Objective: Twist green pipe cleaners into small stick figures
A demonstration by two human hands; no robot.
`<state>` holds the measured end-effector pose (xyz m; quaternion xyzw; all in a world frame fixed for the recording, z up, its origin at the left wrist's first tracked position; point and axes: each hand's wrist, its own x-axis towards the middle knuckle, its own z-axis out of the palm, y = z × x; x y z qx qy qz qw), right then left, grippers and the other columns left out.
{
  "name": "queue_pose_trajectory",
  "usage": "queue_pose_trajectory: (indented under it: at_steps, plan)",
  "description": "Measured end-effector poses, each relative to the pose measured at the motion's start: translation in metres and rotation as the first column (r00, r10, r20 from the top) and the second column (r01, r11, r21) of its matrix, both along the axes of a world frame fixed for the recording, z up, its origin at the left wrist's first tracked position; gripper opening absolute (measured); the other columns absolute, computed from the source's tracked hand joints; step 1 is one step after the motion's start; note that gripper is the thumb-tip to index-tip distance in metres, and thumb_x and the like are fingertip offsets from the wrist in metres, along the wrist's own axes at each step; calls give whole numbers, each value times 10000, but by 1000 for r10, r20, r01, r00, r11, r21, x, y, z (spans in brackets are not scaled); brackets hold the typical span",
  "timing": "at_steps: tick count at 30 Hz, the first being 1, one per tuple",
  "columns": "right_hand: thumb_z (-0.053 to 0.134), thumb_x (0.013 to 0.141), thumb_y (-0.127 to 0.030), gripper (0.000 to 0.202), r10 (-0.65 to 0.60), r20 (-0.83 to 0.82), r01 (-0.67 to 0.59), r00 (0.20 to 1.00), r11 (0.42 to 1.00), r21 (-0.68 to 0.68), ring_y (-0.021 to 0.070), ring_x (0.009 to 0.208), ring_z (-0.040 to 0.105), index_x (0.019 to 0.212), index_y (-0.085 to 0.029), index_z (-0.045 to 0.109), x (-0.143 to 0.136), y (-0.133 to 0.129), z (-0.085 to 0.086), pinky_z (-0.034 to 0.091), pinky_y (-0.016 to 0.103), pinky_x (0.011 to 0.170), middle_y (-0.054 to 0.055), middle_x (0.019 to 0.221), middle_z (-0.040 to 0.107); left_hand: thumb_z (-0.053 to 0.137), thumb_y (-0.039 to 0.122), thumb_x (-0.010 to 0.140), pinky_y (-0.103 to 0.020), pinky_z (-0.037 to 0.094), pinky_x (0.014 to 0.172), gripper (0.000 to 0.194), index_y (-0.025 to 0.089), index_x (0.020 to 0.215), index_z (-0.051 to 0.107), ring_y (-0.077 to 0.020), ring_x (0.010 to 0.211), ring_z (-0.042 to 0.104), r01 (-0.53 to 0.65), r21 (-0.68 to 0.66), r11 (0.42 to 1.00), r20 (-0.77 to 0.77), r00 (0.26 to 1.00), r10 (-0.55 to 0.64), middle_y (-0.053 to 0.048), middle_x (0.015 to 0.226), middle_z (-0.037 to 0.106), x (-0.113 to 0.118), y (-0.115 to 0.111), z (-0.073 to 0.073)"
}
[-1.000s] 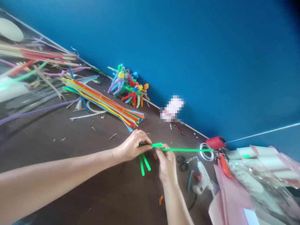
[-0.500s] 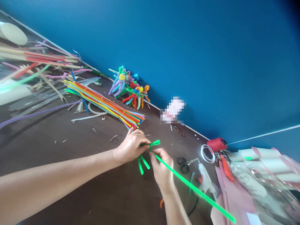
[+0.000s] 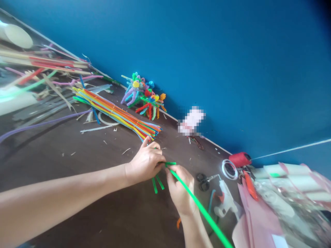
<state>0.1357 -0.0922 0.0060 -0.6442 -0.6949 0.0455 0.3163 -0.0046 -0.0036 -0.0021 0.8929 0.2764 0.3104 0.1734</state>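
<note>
Head view: left hand (image 3: 144, 163) pinching green pipe-cleaner bunch (image 3: 171, 163) over tabletop (image 3: 103, 213), fingers clamped on it, short ends (image 3: 161, 183) poking toward seven o'clock, seemingly to steady it. Right hand (image 3: 182, 191) just beside, fingers closed on long green strand (image 3: 201, 208) close to bunch, likely for fine control; free length runs toward half past four. Colourful bundle (image 3: 113, 110) at ten o'clock, banded, probably for tidiness. Scissors (image 3: 203, 182) lie near half past three.
</note>
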Motion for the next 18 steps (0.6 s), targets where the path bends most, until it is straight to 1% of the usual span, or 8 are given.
queue_pose_trajectory:
  at_steps: [2, 4, 7, 9, 12, 14, 16, 18]
  plan:
    - [491, 806, -207, 123, 1, 6, -2, 1000, 997, 77, 171, 704, 554, 782, -176, 607, 2, 1, 2, 436, 296, 674, 52, 688, 585, 525, 212, 736, -518, 65, 968, 118, 220, 683, 630, -189, 876, 476, 53, 43, 998, -20, 998, -52, 3, 612, 574, 0, -1, 1]
    - [508, 793, -213, 111, -8, -70, 16, 998, 993, 120, 176, 743, 541, 747, -180, 603, 5, 3, 4, 435, 312, 698, 52, 719, 569, 517, 213, 751, -530, 45, 971, 138, 217, 662, 622, -190, 896, 468, 103, 92, 990, -36, 994, -100, 2, 603, 567, -1, -1, 2]
    - [545, 767, -248, 100, -52, -341, 62, 939, 998, 19, 151, 682, 528, 713, -174, 584, 9, 6, 4, 436, 284, 650, 31, 720, 559, 491, 218, 782, -530, 35, 976, 177, 217, 656, 616, -182, 905, 468, 176, 138, 975, -24, 984, -174, 2, 608, 569, -2, -3, 6]
    - [566, 749, -281, 118, -112, -583, 65, 805, 993, -101, 119, 586, 501, 713, -169, 568, 11, 9, 0, 421, 242, 565, -2, 650, 537, 479, 228, 796, -515, 45, 981, 174, 222, 696, 620, -176, 914, 471, 223, 118, 968, 12, 974, -226, 4, 619, 576, -2, -4, 7]
    - [604, 704, -310, 148, -181, -868, 29, 463, 981, -189, 94, 515, 471, 709, -173, 548, 11, 12, -8, 401, 221, 506, -34, 584, 497, 501, 235, 787, -495, 62, 985, 130, 228, 762, 628, -172, 915, 478, 233, 15, 972, 96, 968, -233, 7, 648, 591, -2, -4, 7]
    - [631, 669, -312, 164, -202, -944, -12, 260, 977, -213, 91, 491, 470, 709, -179, 544, 10, 14, -12, 400, 227, 488, -39, 575, 490, 528, 249, 769, -484, 86, 985, 109, 227, 776, 635, -174, 914, 483, 199, -70, 978, 147, 971, -187, -2, 701, 602, -1, -3, 4]
    - [657, 637, -299, 177, -209, -967, -49, 147, 975, -218, 89, 469, 465, 713, -183, 547, 9, 15, -14, 393, 228, 466, -44, 564, 484, 547, 264, 753, -467, 131, 979, 107, 222, 784, 640, -177, 914, 489, 171, -138, 976, 183, 972, -144, -15, 757, 602, 1, -2, 1]
    - [672, 616, -274, 178, -196, -974, -58, 115, 977, -204, 86, 459, 458, 704, -185, 546, 7, 16, -15, 387, 225, 462, -49, 558, 483, 551, 257, 745, -443, 182, 965, 111, 215, 795, 640, -176, 906, 494, 157, -182, 971, 218, 969, -116, -23, 776, 599, 1, -1, -1]
